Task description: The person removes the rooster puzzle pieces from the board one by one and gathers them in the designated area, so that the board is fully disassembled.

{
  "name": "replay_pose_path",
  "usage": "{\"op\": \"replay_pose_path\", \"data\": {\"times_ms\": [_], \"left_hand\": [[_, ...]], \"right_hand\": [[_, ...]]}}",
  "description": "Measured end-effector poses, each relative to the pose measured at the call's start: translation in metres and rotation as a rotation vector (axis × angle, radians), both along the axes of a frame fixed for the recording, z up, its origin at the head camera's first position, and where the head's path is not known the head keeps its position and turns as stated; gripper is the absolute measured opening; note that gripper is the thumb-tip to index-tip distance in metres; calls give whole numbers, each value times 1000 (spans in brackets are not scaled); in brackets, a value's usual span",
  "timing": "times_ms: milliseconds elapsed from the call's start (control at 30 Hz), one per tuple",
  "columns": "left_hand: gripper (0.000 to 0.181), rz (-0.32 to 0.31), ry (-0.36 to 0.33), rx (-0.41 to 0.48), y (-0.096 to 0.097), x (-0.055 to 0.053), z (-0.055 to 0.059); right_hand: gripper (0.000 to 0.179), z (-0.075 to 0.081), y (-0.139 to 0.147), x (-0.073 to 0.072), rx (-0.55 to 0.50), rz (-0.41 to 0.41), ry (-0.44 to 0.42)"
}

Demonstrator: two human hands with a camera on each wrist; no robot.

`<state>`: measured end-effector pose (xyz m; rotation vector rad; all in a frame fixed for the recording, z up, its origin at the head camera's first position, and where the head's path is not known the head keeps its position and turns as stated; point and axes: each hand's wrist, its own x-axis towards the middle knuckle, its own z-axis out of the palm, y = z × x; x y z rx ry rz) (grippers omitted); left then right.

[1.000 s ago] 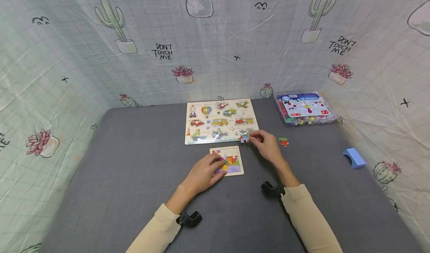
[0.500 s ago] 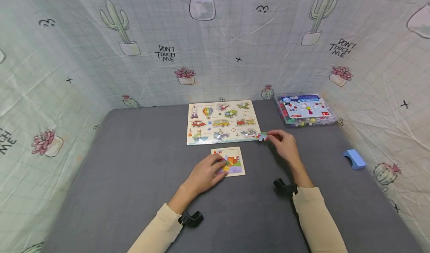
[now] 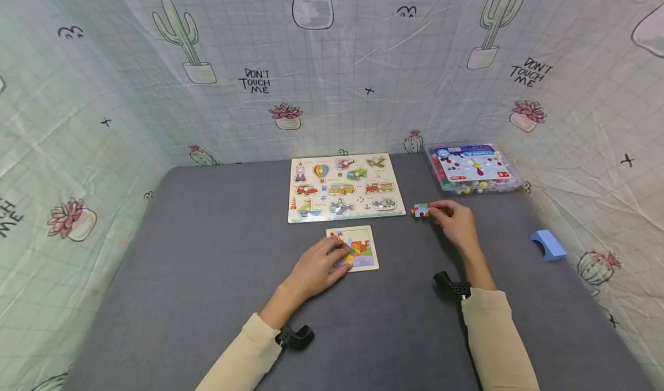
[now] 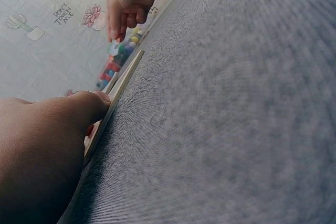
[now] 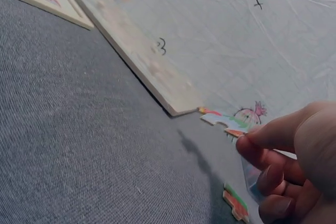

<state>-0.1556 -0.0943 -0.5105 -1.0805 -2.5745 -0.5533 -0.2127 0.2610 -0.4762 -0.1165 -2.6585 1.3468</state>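
Note:
My right hand pinches a small jigsaw piece between thumb and fingertips, raised above the table just right of the large board's corner. Blue, red and green show on the piece in the right wrist view. Below that hand, a second jigsaw piece in orange and green lies on the cloth, mostly hidden in the head view. My left hand rests on a small wood-framed jigsaw puzzle, covering its left part. In the left wrist view its thumb lies at the frame's edge.
Behind the small puzzle lies a large wooden peg puzzle board with vehicle pictures. A clear plastic box of colourful beads stands at the back right. A blue arch block lies near the right edge of the grey table.
My right hand has moved right with the jigsaw piece, from over the large board's front edge to beyond its corner, above the loose piece. My left hand stays on the small puzzle.

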Motion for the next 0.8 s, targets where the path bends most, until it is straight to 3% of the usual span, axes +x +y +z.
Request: {"op": "replay_pose_path", "data": {"times_ms": [267, 800], "left_hand": [[35, 4, 5, -8, -1, -1, -1], [34, -3, -11, 8, 1, 0, 1]], "right_hand": [[25, -2, 3, 0, 159, 34, -71], [21, 0, 3, 2, 261, 84, -59]]}}
